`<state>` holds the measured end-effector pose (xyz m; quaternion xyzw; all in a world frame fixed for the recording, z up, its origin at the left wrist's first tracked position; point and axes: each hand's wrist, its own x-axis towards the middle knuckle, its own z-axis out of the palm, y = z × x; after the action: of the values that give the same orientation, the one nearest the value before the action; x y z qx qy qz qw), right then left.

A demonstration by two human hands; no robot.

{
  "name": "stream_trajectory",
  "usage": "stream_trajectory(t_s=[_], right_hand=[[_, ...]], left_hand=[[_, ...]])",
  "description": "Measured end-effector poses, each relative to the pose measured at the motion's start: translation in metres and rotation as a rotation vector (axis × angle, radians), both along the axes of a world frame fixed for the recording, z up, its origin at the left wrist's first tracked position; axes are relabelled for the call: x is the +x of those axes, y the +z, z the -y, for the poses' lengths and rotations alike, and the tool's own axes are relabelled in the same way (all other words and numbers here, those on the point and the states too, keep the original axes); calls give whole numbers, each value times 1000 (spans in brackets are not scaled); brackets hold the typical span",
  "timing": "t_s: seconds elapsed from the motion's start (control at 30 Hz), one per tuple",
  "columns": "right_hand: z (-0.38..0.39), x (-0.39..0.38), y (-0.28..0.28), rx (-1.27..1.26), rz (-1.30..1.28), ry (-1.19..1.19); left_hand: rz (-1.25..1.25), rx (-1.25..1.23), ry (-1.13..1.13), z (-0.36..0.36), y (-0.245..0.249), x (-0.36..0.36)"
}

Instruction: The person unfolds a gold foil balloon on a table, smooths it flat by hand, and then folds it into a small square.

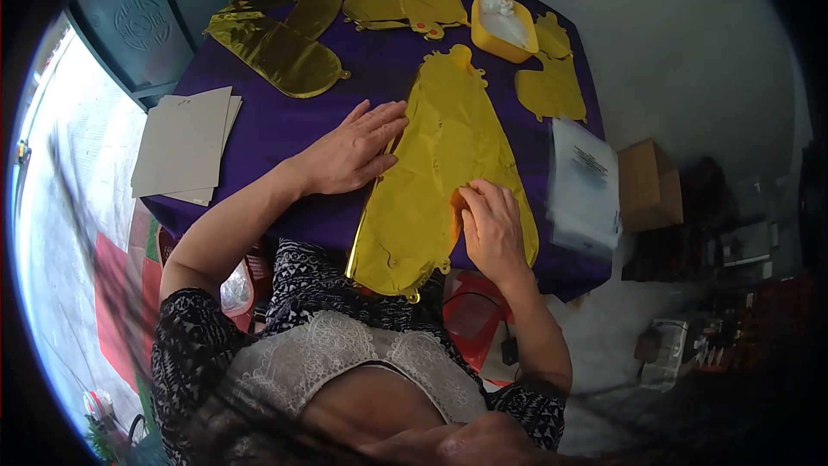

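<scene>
Head view: a gold foil balloon (440,164), deflated and flat, lies on the purple surface (285,121) right in front of the person. Its long axis runs away from the body, neck at the far end. The wide near end hangs just over the surface's edge.

The left hand (358,151) rests open, palm down, fingers spread, touching the balloon's left edge. The right hand (492,224) lies on the foil itself, on its right half and nearer the body. Its fingers are curled, the tips pressing by a small orange patch (454,203); whether they pinch the foil I cannot tell.

The foil is shiny, creased and scalloped along the rim. More gold balloons (285,52) and a yellow tray (504,26) lie farther off, with cardboard sheets (185,142) to the left.
</scene>
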<state>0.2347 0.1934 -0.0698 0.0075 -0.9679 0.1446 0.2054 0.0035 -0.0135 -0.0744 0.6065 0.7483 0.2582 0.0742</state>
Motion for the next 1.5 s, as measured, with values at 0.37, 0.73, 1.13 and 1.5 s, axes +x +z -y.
stream_trajectory(t_s=[0.37,0.73,1.13,1.5], right_hand=[[7,-8,6,29,15,30],[34,-14,8,52,69,242],[-31,30,20,170,169,-541],[-55,29,6,-23,387,-665]], left_hand=[[-183,-124,-47,-2,-7,6],[-280,-69,-69,-1,-13,-1],[-298,-128,-90,-5,-2,-1],[-278,-135,-89,-7,0,-2]])
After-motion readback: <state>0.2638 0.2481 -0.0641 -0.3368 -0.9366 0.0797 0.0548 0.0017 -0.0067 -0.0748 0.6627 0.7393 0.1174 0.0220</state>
